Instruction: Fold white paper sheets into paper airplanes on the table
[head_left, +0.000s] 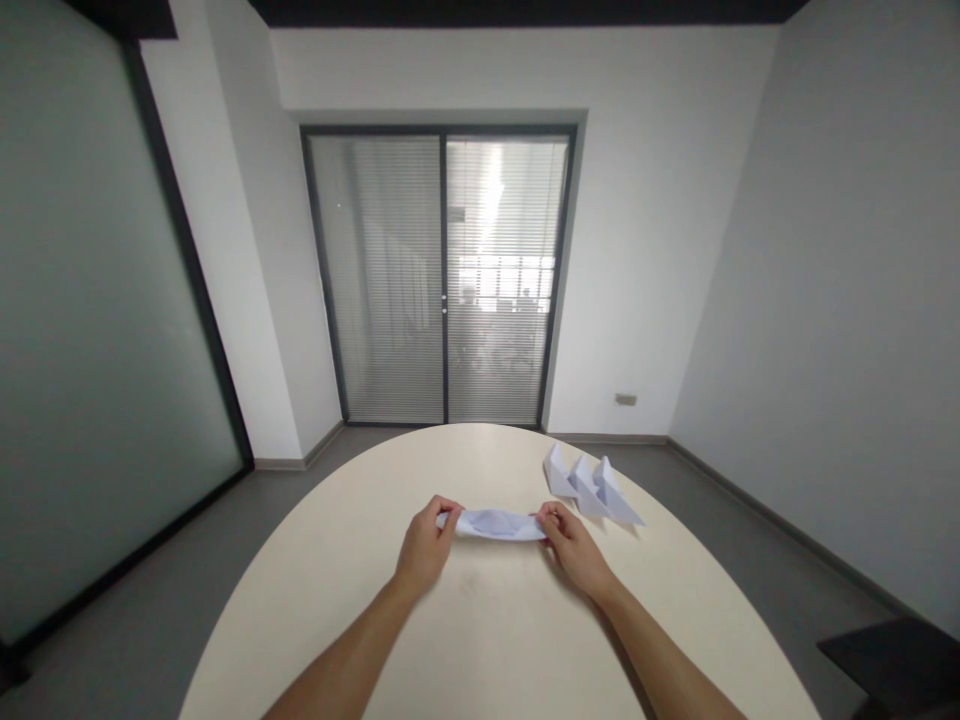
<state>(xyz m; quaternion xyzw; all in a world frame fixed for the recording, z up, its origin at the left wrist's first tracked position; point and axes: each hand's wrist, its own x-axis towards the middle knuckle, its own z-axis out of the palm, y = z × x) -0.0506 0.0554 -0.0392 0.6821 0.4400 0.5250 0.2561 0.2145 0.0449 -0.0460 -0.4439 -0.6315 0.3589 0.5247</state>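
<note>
A folded piece of white paper [499, 525] stretches sideways between my two hands, just over the table. Its long, narrow shape has folds showing along the middle. My left hand [431, 540] pinches the left end between thumb and fingers. At the opposite end, my right hand [574, 545] grips the paper the same way. Beyond my right hand, three folded white paper boats [589, 485] stand close together in a row, their peaks pointing up.
The round cream table [465, 640] fills the lower view. Past its far edge are glass doors with blinds [442, 280] and white walls. A dark flat object [892, 655] stands at the lower right, beyond the table edge.
</note>
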